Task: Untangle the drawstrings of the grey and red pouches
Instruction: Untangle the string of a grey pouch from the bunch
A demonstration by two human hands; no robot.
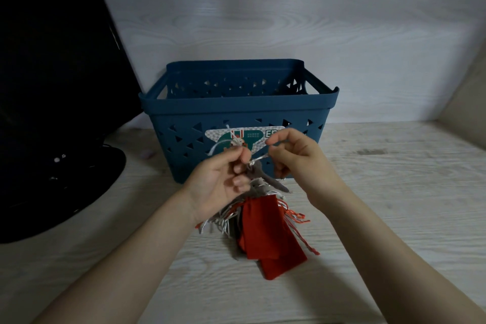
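Note:
A bundle of pouches hangs in the air between my hands, in front of the basket. Red pouches point(265, 234) dangle lowest, with grey pouches point(259, 183) bunched above and behind them. Silver-white drawstrings point(259, 160) run up from the bundle in a tangle, and red-orange strings point(294, 216) trail off to the right. My left hand point(222, 179) pinches the white strings near the top between thumb and fingers. My right hand point(294, 151) pinches a strand of the same string just to the right, and the strand runs down to the knot.
A dark blue plastic basket point(236, 110) with triangular holes and a label stands right behind the hands. A large black object point(52, 87) fills the left side. The surface is pale wood-grain table point(381, 205), with a wall behind.

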